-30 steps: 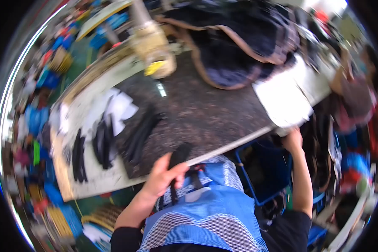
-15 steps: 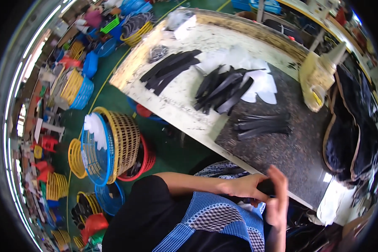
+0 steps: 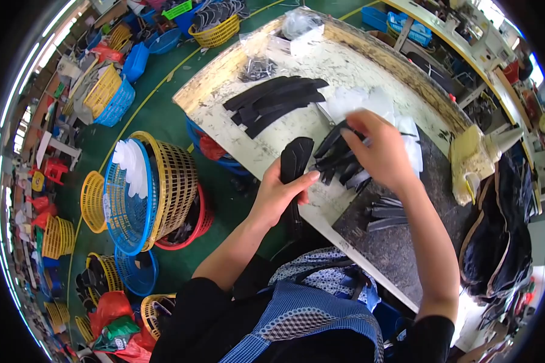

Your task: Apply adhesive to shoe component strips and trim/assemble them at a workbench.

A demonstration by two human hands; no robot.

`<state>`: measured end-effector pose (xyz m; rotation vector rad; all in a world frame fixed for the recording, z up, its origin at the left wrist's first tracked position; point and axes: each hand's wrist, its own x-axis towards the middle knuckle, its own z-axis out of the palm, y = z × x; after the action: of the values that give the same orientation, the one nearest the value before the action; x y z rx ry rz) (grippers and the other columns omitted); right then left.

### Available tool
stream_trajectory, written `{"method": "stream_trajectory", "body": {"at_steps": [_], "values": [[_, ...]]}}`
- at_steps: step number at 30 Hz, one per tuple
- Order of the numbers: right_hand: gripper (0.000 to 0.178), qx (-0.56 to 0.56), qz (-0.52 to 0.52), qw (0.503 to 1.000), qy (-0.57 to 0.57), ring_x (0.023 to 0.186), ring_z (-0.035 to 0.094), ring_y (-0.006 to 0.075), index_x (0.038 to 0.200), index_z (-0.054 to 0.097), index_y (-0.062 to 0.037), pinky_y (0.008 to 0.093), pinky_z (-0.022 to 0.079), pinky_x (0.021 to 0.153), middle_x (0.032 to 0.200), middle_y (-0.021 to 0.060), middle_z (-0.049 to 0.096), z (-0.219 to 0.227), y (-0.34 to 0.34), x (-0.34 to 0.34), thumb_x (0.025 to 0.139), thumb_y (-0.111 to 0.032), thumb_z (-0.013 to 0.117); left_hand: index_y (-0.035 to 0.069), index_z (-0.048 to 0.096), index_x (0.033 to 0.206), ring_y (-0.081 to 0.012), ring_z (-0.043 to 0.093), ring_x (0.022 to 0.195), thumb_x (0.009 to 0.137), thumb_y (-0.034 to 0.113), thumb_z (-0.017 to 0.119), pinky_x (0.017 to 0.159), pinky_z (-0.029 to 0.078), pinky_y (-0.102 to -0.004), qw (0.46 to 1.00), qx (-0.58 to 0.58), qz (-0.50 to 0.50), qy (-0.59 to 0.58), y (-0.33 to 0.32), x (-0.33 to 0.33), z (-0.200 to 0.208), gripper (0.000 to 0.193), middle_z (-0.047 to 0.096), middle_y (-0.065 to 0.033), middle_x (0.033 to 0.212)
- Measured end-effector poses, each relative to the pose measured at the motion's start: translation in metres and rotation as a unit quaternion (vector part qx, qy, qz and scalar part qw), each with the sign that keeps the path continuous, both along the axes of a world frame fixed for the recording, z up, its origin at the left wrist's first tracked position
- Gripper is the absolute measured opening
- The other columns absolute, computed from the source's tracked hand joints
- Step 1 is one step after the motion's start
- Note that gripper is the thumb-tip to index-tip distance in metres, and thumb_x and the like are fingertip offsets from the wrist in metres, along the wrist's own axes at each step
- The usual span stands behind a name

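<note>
My left hand [image 3: 275, 193] is closed around a long black strip [image 3: 297, 158] with a rounded end, held upright in front of the table's near edge. Stitch-like light lines run along that strip. Over a loose pile of similar black strips [image 3: 331, 158] hovers my right hand [image 3: 378, 148], its fingers bent and the thumb apart from them, close to the end of one strip. It hides part of the pile. White thin sheets [image 3: 351, 100] lie behind and under the pile. Another row of black strips [image 3: 275, 100] lies farther left, and a small bundle of strips [image 3: 386, 213] rests on the dark board [image 3: 360, 228].
A yellowish squeeze bottle [image 3: 468, 169] stands at the table's right, beside black trimmed pieces [image 3: 487, 236]. A raised wooden rim [image 3: 393, 63] borders the table's far side. Stacked yellow [image 3: 178, 181] and blue baskets [image 3: 118, 202] stand on the floor at left.
My hands have come up from my lap and moved apart. The left now holds a black strip upright over the table edge; the right has moved forward over the pile. The view has shifted.
</note>
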<state>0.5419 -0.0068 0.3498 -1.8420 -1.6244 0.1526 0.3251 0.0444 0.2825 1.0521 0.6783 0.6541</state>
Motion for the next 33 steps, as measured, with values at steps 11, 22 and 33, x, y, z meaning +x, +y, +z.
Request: {"method": "stream_trajectory", "body": {"at_steps": [11, 22, 33], "values": [[0.040, -0.296, -0.104, 0.936, -0.160, 0.097, 0.071, 0.0367, 0.100, 0.074, -0.0064, 0.0477, 0.054, 0.084, 0.099, 0.0188, 0.073, -0.034, 0.122, 0.019, 0.081, -0.040, 0.065, 0.006, 0.054, 0.110, -0.0113, 0.052, 0.053, 0.103, 0.021, 0.059, 0.050, 0.041, -0.0251, 0.989, -0.135, -0.002, -0.067, 0.008, -0.039, -0.016, 0.017, 0.057, -0.0025, 0.077], [0.025, 0.237, -0.172, 0.929, 0.227, 0.060, 0.054, 0.0105, 0.104, 0.061, -0.0025, 0.0279, 0.044, 0.057, 0.072, 0.0056, 0.064, 0.043, 0.051, 0.063, 0.105, -0.021, 0.044, 0.006, 0.050, 0.103, -0.0065, 0.051, 0.050, 0.099, 0.018, 0.067, 0.047, 0.042, -0.0230, 0.998, -0.013, -0.057, -0.023, 0.001, -0.005, -0.006, 0.022, 0.056, -0.0003, 0.067], [0.044, -0.171, -0.135, 0.702, 0.678, 0.081, 0.063, 0.0160, 0.126, 0.054, 0.0001, 0.0271, 0.050, 0.072, 0.104, 0.0110, 0.065, 0.027, -0.244, -0.095, 0.102, -0.036, 0.052, 0.004, 0.051, 0.117, -0.0105, 0.055, 0.054, 0.107, 0.028, 0.051, 0.050, 0.045, -0.0245, 0.977, -0.057, -0.197, -0.057, -0.067, 0.024, 0.001, 0.026, 0.060, -0.0049, 0.079]]}}
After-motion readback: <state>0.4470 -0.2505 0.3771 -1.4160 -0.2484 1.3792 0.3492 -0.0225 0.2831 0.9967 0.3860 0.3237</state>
